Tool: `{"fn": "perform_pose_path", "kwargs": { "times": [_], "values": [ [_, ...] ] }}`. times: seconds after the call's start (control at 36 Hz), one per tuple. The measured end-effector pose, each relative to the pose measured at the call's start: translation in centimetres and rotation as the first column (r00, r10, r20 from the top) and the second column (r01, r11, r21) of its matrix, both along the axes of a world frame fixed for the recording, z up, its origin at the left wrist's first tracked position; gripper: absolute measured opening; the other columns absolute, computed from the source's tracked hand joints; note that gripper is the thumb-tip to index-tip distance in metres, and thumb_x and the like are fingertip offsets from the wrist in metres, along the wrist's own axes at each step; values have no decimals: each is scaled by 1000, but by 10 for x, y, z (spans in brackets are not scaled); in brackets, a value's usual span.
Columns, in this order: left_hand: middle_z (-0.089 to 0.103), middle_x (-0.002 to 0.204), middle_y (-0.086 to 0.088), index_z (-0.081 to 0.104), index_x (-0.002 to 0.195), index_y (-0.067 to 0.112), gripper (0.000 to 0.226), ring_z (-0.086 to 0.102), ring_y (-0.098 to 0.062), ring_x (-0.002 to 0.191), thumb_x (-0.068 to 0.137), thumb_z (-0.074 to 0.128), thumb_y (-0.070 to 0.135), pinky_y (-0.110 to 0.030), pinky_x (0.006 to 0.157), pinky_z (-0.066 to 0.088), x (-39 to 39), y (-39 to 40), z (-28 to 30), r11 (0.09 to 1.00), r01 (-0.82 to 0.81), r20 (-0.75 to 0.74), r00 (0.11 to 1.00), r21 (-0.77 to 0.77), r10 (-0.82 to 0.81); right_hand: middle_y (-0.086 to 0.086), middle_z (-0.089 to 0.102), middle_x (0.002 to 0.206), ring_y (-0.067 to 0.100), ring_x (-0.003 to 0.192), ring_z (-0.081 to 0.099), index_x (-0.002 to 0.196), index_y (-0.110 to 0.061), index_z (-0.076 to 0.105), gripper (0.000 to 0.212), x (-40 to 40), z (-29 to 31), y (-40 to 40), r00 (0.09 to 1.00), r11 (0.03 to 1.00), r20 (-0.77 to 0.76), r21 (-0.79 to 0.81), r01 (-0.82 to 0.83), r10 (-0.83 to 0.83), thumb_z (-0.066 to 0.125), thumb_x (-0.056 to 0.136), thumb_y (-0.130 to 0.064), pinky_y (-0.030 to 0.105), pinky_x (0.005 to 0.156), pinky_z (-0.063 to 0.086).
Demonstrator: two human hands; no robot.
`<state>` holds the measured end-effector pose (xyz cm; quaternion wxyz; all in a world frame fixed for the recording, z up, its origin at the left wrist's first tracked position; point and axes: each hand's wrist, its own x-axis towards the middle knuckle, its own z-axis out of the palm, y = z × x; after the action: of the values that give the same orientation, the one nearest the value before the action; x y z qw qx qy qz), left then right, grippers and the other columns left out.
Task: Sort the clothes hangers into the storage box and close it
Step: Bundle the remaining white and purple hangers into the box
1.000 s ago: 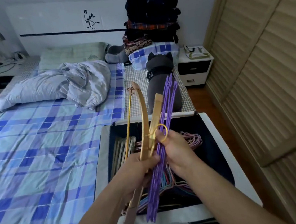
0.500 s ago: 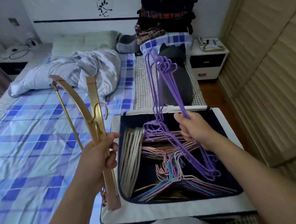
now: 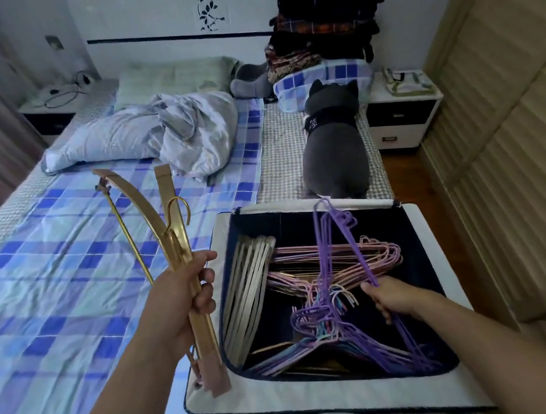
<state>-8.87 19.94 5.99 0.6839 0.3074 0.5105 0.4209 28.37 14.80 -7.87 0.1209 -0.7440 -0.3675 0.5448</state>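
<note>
The open storage box [image 3: 444, 387], dark inside with a pale rim, sits on the bed in front of me. Inside it lie pale hangers [image 3: 251, 285] stacked on edge at the left, pink hangers [image 3: 370, 257] at the back and mixed blue and purple ones at the front. My right hand [image 3: 395, 296] grips a bundle of purple wire hangers [image 3: 338, 244] low inside the box, their hooks pointing toward the back rim. My left hand [image 3: 186, 292] holds wooden hangers [image 3: 171, 236] with a gold hook, upright, just left of the box above the bedsheet.
A blue checked bedsheet [image 3: 56, 294] lies to the left, with a crumpled quilt [image 3: 158, 134] beyond it. A grey plush toy [image 3: 335, 154] lies right behind the box. Folded clothes [image 3: 324, 28] are piled at the headboard. Wardrobe doors [image 3: 509, 150] stand along the right.
My hands have split the bundle: the left carried the wooden hangers to the left of the box, and the right lowered the purple hangers down into the box.
</note>
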Motion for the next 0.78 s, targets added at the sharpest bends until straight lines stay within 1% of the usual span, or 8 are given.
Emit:
{"fn": "perform_pose_path", "kwargs": {
  "times": [0.06,0.11,0.17,0.25,0.33,0.44,0.69,0.78],
  "values": [
    [50,68,0,68,109,8,18,31,-9,42,101,56,20,-21,40,26,3,0,0,1000,-5,1,1000,1,5,13,56,80,24,62,53,103,-7,55,27,3,-18,-9,985,992,118,-24,127,-124,41,107,-30,35,59,50],
    [49,68,-1,67,108,8,17,30,-9,42,101,56,19,-21,41,25,6,-1,0,1000,-12,2,1000,3,12,19,64,99,32,81,59,113,-4,59,31,-3,-37,-19,929,973,289,39,229,-230,43,106,-30,35,69,48],
    [49,69,-1,67,108,8,17,30,-9,42,101,56,19,-22,41,25,8,-2,0,1000,-20,-1,1000,-1,20,16,65,93,31,81,58,109,-1,64,37,-13,-49,-26,876,935,329,149,322,-354,44,106,-32,34,71,44],
    [49,68,-1,68,108,8,17,31,-9,43,101,55,19,-21,41,25,10,-3,0,1000,-30,-13,999,-8,29,9,58,72,27,62,56,96,-7,62,37,-19,-52,-28,873,894,194,126,431,-448,45,105,-38,30,54,43],
    [48,67,0,66,109,8,17,31,-8,42,101,55,19,-21,40,25,11,-2,1,1000,-24,-9,1000,-16,24,0,38,52,16,40,33,76,-15,48,39,-12,-47,-31,875,873,-38,55,484,-483,46,104,-42,21,41,25],
    [48,67,0,65,112,8,18,30,-8,42,101,55,19,-21,41,25,16,2,2,1000,-14,-10,1000,-21,13,-2,28,49,12,38,21,72,-17,43,41,-8,-40,-40,846,868,-231,8,496,-481,46,105,-41,20,44,17],
    [48,67,0,66,111,10,18,31,-8,42,102,54,20,-22,41,25,25,4,4,999,19,-21,1000,-32,-20,0,23,48,12,35,17,65,-16,44,47,-7,-26,-45,681,764,-439,-19,645,-586,45,105,-40,17,39,16],
    [48,68,1,65,112,10,18,31,-8,42,101,55,21,-21,41,26,26,6,2,999,22,-19,1000,-38,-22,0,23,49,12,36,17,63,-16,45,49,-5,-22,-45,690,796,-479,-30,605,-543,46,105,-40,18,38,18]
  ]
}}
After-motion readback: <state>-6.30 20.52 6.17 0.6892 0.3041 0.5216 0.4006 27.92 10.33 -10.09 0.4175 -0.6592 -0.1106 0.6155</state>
